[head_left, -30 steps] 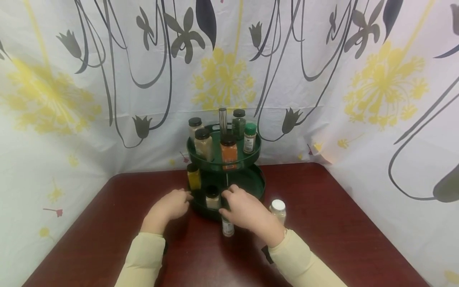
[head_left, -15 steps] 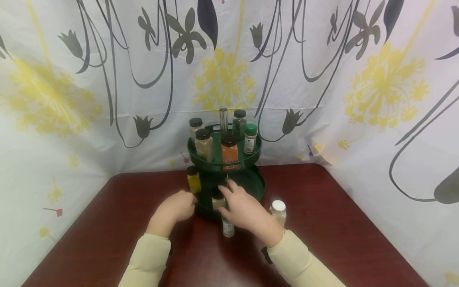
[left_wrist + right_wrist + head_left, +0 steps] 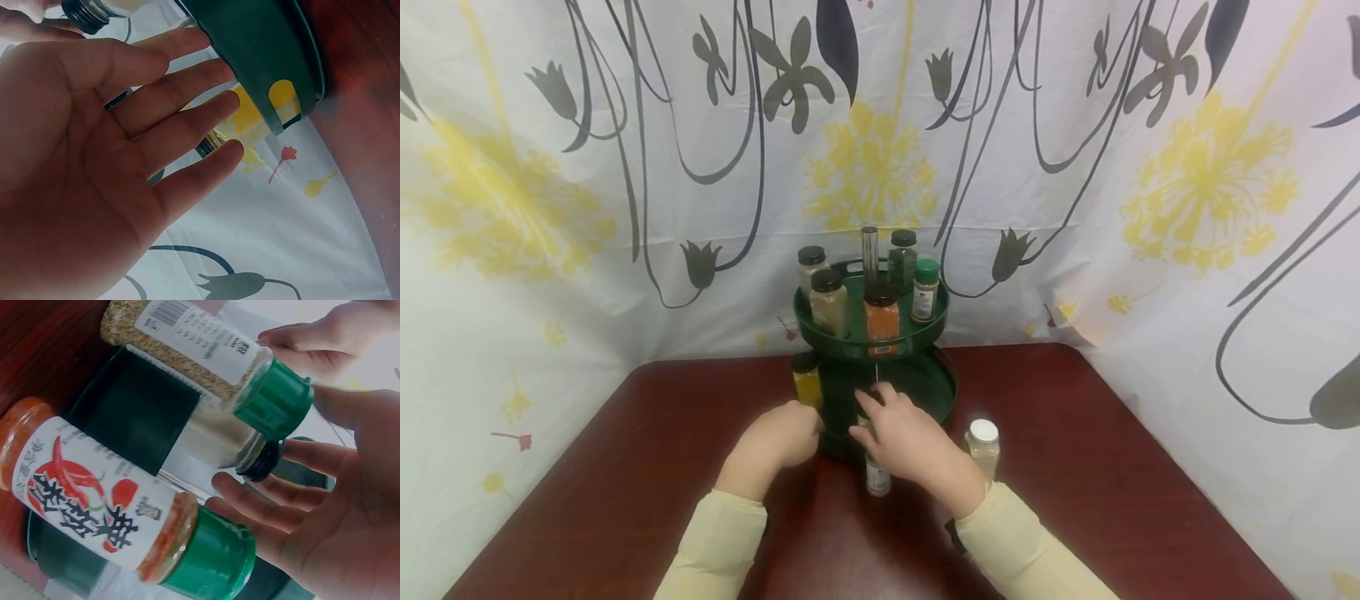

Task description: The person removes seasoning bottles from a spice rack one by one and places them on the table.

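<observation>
A dark green two-tier turntable (image 3: 951, 392) stands on the table. My left hand (image 3: 778, 442) touches the lower tier's rim (image 3: 256, 62), its fingers extended in the left wrist view. Close by on that tier is a yellow-filled jar (image 3: 807, 387) with a black cap. My right hand (image 3: 913, 442) reaches over the tier's front with fingers spread. Its fingertips are right at the black cap (image 3: 261, 461) of a pale jar (image 3: 215, 434). In the right wrist view, a green-capped jar of seeds (image 3: 181, 344) overlaps that jar, and a green-capped chilli jar (image 3: 94, 494) stands nearer.
On the upper tier (image 3: 850, 333) stand several spice jars, among them an orange jar (image 3: 882, 321) and a green-capped jar (image 3: 925, 292), around a metal post (image 3: 870, 254). A white-capped jar (image 3: 983, 446) stands right of the turntable. Patterned cloth (image 3: 700, 167) hangs behind the table.
My left hand has moved right along the lower rim. The pale jar on that tier has shifted right, under my right hand's fingers, and the yellow-filled jar has come slightly forward. My right hand barely moved.
</observation>
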The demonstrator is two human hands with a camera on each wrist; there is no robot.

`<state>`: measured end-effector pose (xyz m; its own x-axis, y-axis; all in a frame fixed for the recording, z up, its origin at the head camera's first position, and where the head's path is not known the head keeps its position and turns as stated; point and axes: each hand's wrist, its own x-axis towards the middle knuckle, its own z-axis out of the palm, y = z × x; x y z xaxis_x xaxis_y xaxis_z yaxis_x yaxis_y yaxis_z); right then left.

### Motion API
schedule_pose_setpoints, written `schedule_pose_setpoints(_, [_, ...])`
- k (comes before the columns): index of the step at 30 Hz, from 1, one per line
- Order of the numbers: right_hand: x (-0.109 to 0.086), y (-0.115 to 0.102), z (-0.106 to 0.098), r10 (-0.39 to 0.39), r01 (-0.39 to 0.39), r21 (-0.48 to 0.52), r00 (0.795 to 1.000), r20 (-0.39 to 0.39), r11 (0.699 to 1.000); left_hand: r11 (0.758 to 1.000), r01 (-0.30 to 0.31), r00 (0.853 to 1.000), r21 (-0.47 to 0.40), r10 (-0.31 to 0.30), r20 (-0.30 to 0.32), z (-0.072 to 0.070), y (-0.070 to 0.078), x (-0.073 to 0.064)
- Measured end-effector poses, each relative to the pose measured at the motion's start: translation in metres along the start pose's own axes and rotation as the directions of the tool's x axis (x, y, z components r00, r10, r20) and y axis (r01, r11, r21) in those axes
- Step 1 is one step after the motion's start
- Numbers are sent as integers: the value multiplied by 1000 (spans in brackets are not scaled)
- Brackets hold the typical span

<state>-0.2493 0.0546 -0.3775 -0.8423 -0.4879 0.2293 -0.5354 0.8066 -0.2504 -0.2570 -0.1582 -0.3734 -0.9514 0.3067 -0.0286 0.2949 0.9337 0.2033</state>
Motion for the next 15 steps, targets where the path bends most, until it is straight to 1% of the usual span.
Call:
schedule_pose_setpoints(4, [1, 2, 3, -23, 18, -56, 995, -102, 998, 1000, 1, 1000, 11, -1, 3, -1, 2, 0])
schedule_pose_setpoints(6, [1, 3, 4, -25, 16, -67, 991, -132, 998, 1000, 1, 1000, 12, -1, 3, -1, 3, 1])
schedule_pose_setpoints(10, [3, 5, 3, -20, 7, -89, 988, -154, 996, 1000, -10, 1000, -1, 10, 4, -1, 4, 1])
schedule_pose_setpoints(15, [5, 7, 2, -16, 3, -94, 991, -134, 996, 999, -15, 1000, -32, 15, 1, 0, 5, 0])
